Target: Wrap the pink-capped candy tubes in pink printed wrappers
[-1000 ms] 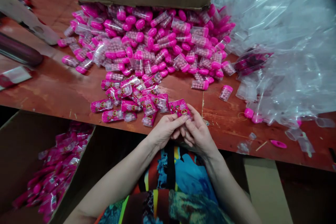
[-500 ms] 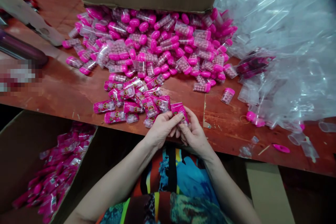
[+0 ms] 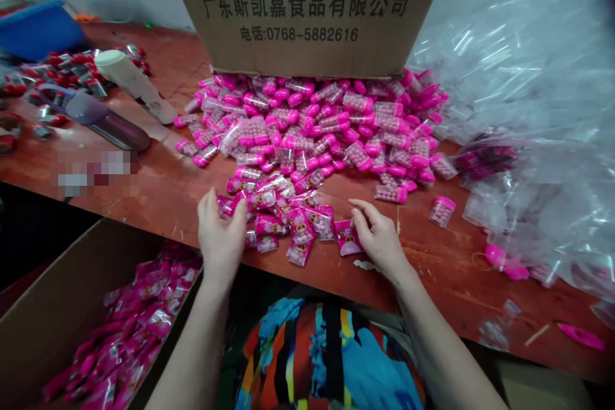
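Observation:
My left hand (image 3: 221, 235) rests with fingers spread over the left end of a small heap of pink labelled candy packets (image 3: 278, 214) at the table's near edge. My right hand (image 3: 379, 237) lies at the heap's right end, its curled fingers touching one pink packet (image 3: 346, 237) that lies on the wood. Behind the packets spreads a big pile of clear capsules with pink caps and pink candy balls (image 3: 317, 125).
A printed cardboard box (image 3: 307, 6) stands behind the pile. Clear plastic bags (image 3: 528, 115) fill the right side. A carton of finished pink packets (image 3: 125, 327) sits below the table at left. A purple bottle (image 3: 96, 118) and a white tool (image 3: 134, 83) lie far left.
My hands have parted: the left one swung left onto the packet heap, the right one set the packet it held on the table. The camera has tilted up.

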